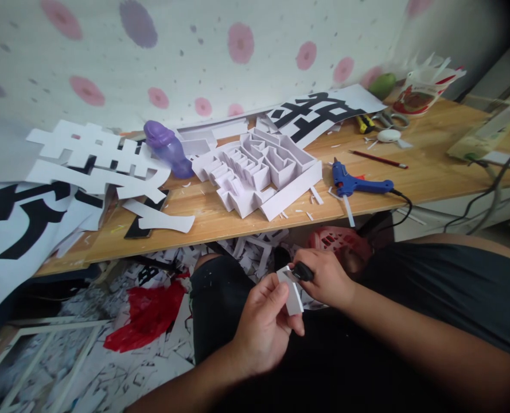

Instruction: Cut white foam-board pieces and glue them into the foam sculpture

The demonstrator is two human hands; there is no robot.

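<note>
Over the lap, my left hand (pixel 265 327) pinches a small white piece (pixel 292 293) between thumb and fingers. My right hand (pixel 326 278) is closed around a black-handled tool (pixel 303 271), whose tip meets the upper end of the white piece; its blade is too small to make out. On the wooden table (pixel 181 198) above the hands stands a white letter form with raised walls (pixel 259 172). A blue glue gun (pixel 358 183) lies to its right, with a white stick under its nozzle end.
Cut white characters (pixel 95 160) and a purple bottle (pixel 167 148) are on the left. A pencil (pixel 379 159), yellow cutter (pixel 365 123), scissors (pixel 390 119) and a tub (pixel 419 92) are at the right. Paper scraps and a red bag (pixel 149 315) cover the floor.
</note>
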